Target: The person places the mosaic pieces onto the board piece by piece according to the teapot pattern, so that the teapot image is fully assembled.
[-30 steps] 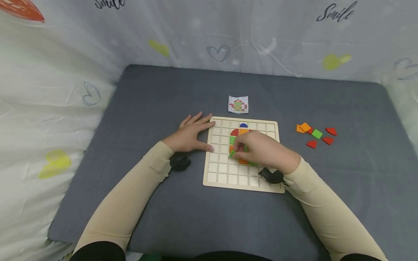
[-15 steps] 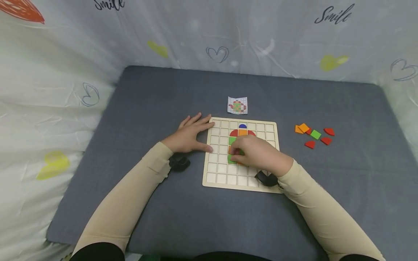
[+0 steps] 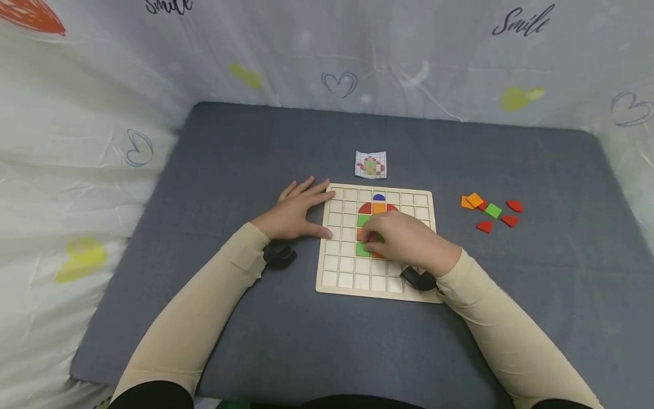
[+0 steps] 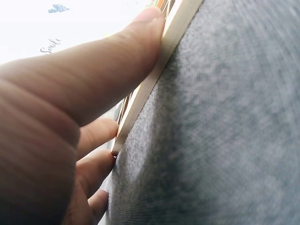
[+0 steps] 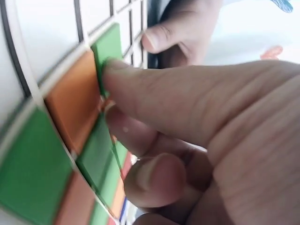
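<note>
My left hand (image 3: pixel 295 212) lies spread along the left rim of a pale wooden grid board (image 3: pixel 342 288), thumb and fingertips against its edge. In the left wrist view the thumb (image 4: pixel 140 40) touches the rim. My right hand (image 3: pixel 409 240) is over the board with bent fingers. It holds a green square tile (image 5: pixel 108 44) at a cell in the lower left of the coloured pattern, thumb on its face and index fingertip close by. Orange tiles (image 5: pixel 75 101) and other green ones sit in cells beside it. A blue half-round tile (image 3: pixel 378 197) tops the pattern; the hand hides part of it.
Several loose tiles lie right of the board: red quarter-rounds (image 3: pixel 484 226), orange squares (image 3: pixel 475 200) and a green square (image 3: pixel 493 211). Behind the board is a small picture card (image 3: pixel 370 165). The grey table (image 3: pixel 265 341) meets a printed white curtain (image 3: pixel 409 45) at the back.
My right hand has moved slightly left and toward me, bringing the green tile down from a tilt to flat in its cell. My left hand stays at the rim.
</note>
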Motion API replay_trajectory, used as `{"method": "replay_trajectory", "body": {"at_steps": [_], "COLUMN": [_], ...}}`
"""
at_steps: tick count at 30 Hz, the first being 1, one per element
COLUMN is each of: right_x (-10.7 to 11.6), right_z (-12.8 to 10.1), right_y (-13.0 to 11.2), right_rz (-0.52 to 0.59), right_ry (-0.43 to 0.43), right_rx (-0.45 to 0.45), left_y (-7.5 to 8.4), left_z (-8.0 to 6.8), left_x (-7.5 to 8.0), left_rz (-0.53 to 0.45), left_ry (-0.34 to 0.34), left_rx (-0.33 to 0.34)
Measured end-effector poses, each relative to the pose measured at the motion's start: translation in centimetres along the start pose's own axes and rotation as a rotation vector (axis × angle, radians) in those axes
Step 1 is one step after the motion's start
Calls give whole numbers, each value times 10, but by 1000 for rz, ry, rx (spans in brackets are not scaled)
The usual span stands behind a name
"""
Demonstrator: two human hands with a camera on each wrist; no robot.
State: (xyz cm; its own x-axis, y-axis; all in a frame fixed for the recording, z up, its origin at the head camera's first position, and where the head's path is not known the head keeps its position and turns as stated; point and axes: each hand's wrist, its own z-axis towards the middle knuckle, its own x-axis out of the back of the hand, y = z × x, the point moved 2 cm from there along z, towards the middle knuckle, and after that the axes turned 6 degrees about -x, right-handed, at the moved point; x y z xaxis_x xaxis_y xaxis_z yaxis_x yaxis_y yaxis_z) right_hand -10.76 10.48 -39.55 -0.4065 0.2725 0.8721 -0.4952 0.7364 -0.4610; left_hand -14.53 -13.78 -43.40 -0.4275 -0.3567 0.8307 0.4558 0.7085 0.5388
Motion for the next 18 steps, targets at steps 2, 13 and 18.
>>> {"method": "replay_trajectory", "body": {"at_steps": [2, 13, 18], "right_x": [4, 48, 67], "right_z": [-2, -22, -34], "right_y": [4, 36, 56], "right_rz": [7, 38, 14], "right_ry": [-4, 77, 146], "right_rx": [-9, -140, -226], "left_y": [0, -2, -3], "left_z": [0, 2, 2], "left_x": [0, -2, -2], "left_rz": [-1, 3, 13], "left_ry": [0, 3, 4], "left_rx": [1, 2, -1]}}
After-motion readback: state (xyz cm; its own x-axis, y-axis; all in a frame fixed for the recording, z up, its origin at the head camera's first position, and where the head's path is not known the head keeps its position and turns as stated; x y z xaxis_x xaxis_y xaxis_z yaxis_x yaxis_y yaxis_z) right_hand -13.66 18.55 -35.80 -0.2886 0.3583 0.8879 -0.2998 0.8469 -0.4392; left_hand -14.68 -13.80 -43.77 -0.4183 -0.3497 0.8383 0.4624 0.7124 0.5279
